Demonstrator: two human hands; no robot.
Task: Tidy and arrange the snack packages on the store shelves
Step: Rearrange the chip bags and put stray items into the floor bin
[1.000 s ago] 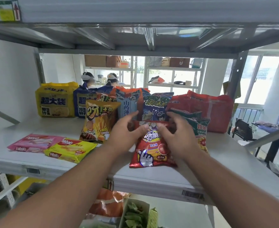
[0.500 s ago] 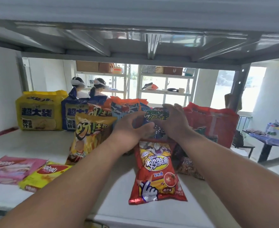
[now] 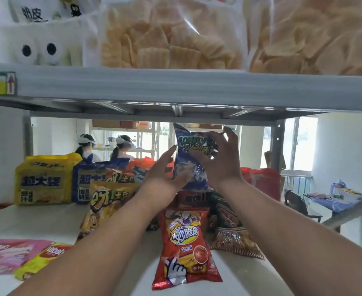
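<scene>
A dark blue snack bag is lifted upright above the middle shelf. My right hand grips its upper right side, fingers curled round it. My left hand touches its lower left side with straight fingers. Below them a red corn-snack bag lies flat on the white shelf. A green and red bag lies to its right. A yellow chip bag leans at the left.
Large yellow and blue noodle packs stand at the back left, red packs at the back right. Pink and yellow wafer packs lie front left. The upper shelf edge is close above, holding clear chip bags.
Both hands left the red bag lying on the shelf, took the dark blue bag from the back row and raised it. The view tilted upward.
</scene>
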